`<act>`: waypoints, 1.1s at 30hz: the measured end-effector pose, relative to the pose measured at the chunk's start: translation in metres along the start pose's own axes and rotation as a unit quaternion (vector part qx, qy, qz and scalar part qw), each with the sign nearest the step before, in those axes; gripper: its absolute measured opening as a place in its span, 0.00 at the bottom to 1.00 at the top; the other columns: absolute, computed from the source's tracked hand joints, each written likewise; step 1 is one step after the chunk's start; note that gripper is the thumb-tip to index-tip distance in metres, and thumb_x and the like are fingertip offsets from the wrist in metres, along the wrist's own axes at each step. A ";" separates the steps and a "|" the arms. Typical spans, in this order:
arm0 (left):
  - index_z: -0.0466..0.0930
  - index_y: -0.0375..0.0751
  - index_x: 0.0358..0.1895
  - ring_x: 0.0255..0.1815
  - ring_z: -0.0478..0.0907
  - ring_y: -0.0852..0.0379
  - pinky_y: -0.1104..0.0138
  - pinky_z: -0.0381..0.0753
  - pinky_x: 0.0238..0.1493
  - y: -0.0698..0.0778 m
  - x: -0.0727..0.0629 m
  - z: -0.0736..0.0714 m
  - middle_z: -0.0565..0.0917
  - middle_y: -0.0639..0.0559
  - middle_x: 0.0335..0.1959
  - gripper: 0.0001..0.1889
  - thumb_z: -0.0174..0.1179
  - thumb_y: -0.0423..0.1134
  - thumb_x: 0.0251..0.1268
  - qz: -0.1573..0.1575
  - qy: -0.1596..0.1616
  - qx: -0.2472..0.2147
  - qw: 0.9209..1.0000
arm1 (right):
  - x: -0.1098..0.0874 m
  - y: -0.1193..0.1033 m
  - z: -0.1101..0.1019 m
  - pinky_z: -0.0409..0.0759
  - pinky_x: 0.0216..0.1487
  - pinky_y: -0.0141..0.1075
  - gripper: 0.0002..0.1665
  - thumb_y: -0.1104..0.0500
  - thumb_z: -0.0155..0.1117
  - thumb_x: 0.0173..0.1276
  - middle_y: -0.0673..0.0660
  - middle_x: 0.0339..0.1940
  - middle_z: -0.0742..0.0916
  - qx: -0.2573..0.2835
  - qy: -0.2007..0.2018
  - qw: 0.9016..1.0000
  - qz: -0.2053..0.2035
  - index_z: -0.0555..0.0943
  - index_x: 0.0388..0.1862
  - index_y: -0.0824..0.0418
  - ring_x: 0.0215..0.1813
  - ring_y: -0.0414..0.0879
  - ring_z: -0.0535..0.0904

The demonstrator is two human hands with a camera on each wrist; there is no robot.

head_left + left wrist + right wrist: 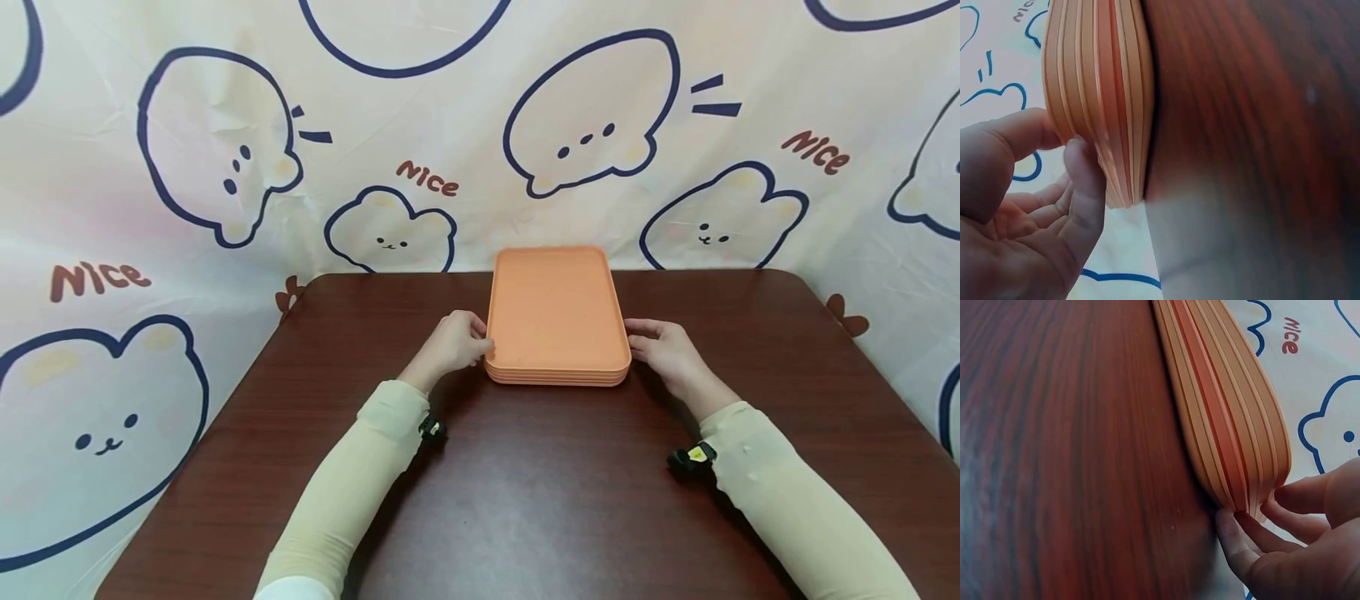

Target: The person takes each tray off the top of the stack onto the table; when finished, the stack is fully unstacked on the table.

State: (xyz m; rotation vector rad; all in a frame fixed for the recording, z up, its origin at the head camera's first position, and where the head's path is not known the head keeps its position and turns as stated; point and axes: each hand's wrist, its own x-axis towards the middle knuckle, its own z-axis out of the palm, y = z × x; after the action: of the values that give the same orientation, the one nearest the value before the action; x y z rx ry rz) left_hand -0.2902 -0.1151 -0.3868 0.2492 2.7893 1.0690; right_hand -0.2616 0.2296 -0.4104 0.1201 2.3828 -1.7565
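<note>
A neat stack of several orange rectangular trays (pixel 557 310) lies flat toward the table's far edge, one layer showing a darker red-orange in the wrist views. My left hand (pixel 456 340) holds its left side, with the thumb at the upper rim and a bent finger against the stacked rims (pixel 1107 94). From the opposite side, my right hand (pixel 670 354) grips the stack's right edge. In the right wrist view its fingertips (pixel 1229 525) meet the side of the layered rims (pixel 1235 419), one of them low near the tabletop.
The dark brown wooden table (pixel 525 492) has rounded far corners. Behind it and along both sides hangs a pale curtain (pixel 480 125) printed with bear outlines and "Nice". Each wrist carries a small black camera (pixel 690 461) over a cream sleeve.
</note>
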 end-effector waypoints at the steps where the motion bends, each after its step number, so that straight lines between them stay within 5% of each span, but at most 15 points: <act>1: 0.84 0.33 0.50 0.30 0.84 0.57 0.67 0.84 0.35 0.000 0.000 0.001 0.88 0.47 0.34 0.11 0.65 0.36 0.70 0.003 0.006 0.011 1.000 | 0.000 0.000 0.000 0.84 0.55 0.23 0.31 0.63 0.49 0.87 0.70 0.83 0.72 -0.001 0.000 1.000 -0.001 0.65 0.84 0.69 0.65 0.43 0.83; 11: 0.84 0.37 0.50 0.39 0.82 0.52 0.62 0.82 0.45 0.001 -0.007 0.000 0.87 0.48 0.40 0.12 0.65 0.41 0.69 0.004 0.056 0.060 0.997 | 0.000 0.000 0.004 0.84 0.56 0.23 0.31 0.62 0.52 0.87 0.69 0.83 0.72 0.003 -0.006 1.000 0.001 0.66 0.84 0.68 0.63 0.40 0.84; 18: 0.79 0.30 0.60 0.30 0.91 0.51 0.56 0.93 0.44 -0.004 -0.011 -0.021 0.91 0.39 0.41 0.16 0.60 0.35 0.77 -0.025 0.025 -0.074 0.997 | -0.002 -0.005 0.001 0.84 0.60 0.28 0.33 0.60 0.58 0.84 0.69 0.82 0.74 -0.032 0.000 0.999 0.017 0.67 0.84 0.66 0.71 0.50 0.80; 21: 0.76 0.26 0.67 0.36 0.93 0.50 0.50 0.92 0.53 -0.017 -0.015 -0.030 0.90 0.34 0.49 0.20 0.58 0.31 0.76 -0.044 0.004 -0.162 0.986 | -0.001 -0.006 0.002 0.83 0.63 0.31 0.34 0.60 0.59 0.83 0.69 0.82 0.74 -0.048 -0.001 0.999 0.020 0.68 0.84 0.65 0.74 0.53 0.78; 26: 0.71 0.26 0.75 0.51 0.91 0.47 0.51 0.87 0.62 -0.038 -0.027 -0.045 0.82 0.29 0.65 0.27 0.58 0.26 0.75 -0.064 -0.029 -0.292 0.954 | -0.002 -0.006 0.001 0.81 0.70 0.39 0.34 0.60 0.59 0.83 0.68 0.81 0.75 -0.056 -0.001 0.998 0.020 0.68 0.84 0.65 0.73 0.53 0.78; 29: 0.71 0.27 0.76 0.55 0.90 0.47 0.56 0.88 0.62 -0.046 -0.035 -0.053 0.80 0.28 0.69 0.27 0.58 0.26 0.77 -0.070 -0.022 -0.328 0.942 | -0.002 -0.006 0.000 0.78 0.74 0.44 0.33 0.61 0.59 0.83 0.68 0.82 0.74 -0.054 0.000 0.998 0.019 0.69 0.84 0.65 0.73 0.53 0.77; 33: 0.73 0.29 0.76 0.55 0.90 0.50 0.56 0.88 0.61 -0.056 -0.045 -0.064 0.81 0.28 0.70 0.25 0.57 0.27 0.80 -0.081 0.013 -0.341 0.936 | -0.001 -0.006 0.000 0.77 0.75 0.46 0.34 0.61 0.59 0.83 0.68 0.82 0.73 -0.052 -0.002 0.998 0.019 0.69 0.84 0.65 0.74 0.54 0.76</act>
State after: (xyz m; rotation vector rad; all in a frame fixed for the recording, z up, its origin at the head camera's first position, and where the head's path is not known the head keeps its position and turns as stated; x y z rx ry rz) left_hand -0.2646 -0.2061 -0.3740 -0.0777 2.2174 1.8942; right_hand -0.2619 0.2276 -0.4048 0.1452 2.4458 -1.6125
